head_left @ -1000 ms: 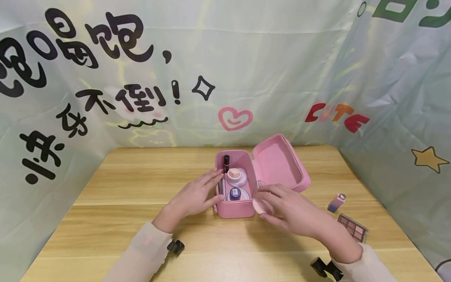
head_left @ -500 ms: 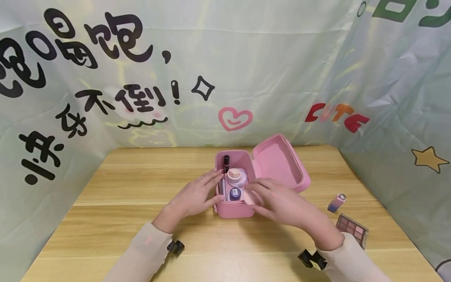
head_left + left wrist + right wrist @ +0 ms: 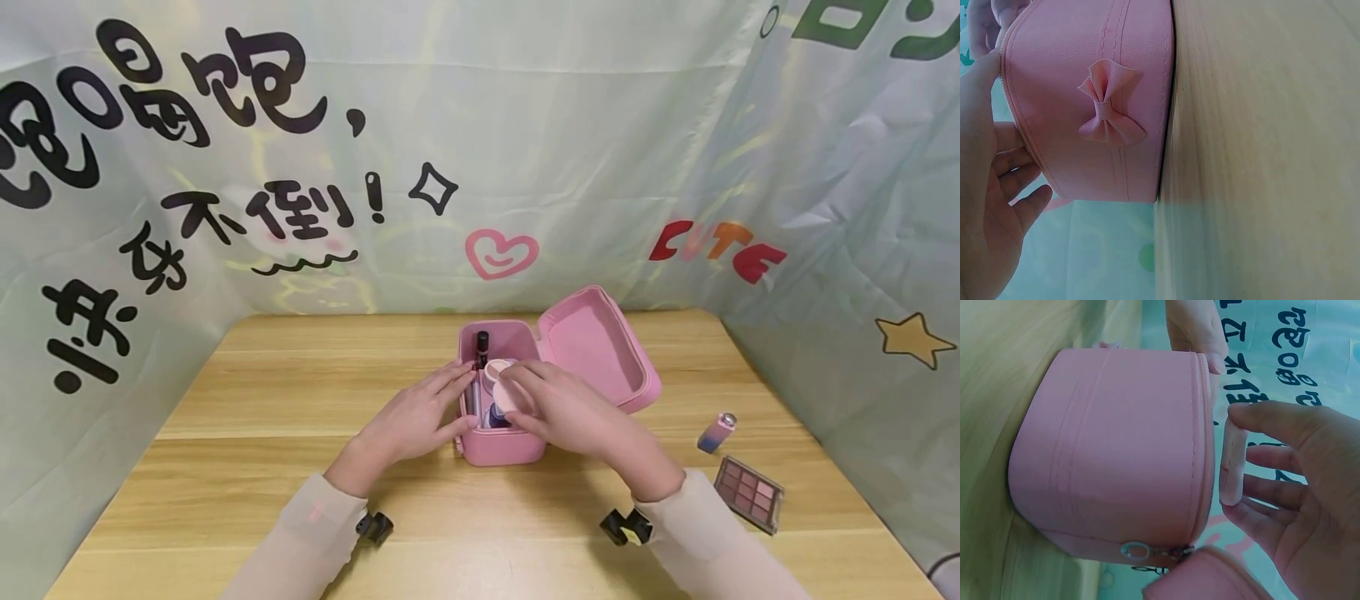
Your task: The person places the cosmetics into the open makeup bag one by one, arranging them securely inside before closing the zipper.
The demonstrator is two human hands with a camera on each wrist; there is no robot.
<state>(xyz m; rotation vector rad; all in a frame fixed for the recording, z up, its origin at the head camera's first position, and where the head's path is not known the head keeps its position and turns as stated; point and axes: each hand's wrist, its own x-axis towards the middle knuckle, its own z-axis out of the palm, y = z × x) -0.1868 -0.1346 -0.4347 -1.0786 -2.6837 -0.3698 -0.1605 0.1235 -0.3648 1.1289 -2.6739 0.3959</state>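
An open pink cosmetic case (image 3: 501, 450) stands in the middle of the table. My left hand (image 3: 420, 412) rests on its left rim, fingers fairly straight and the thumb near the front corner. With fingertips and thumb, my right hand (image 3: 562, 408) holds a round, pale pink compact (image 3: 1233, 464) by its edge, over the case opening. Inside, a black-capped tube (image 3: 482, 346) leans at the back left. A round three-tone pan (image 3: 496, 371) and a dark blue jar (image 3: 496, 417) are partly covered by the right hand and the compact.
The case's lid (image 3: 596, 346) is folded out to the right, behind the right hand. Further right lie a pink-and-blue tube (image 3: 717, 432) and an eyeshadow palette (image 3: 749, 493). A printed cloth (image 3: 600, 150) hangs behind the wooden table (image 3: 300, 375).
My right hand has moved left with the compact, from beside the case's right wall to over its opening. The left hand stays where it was.
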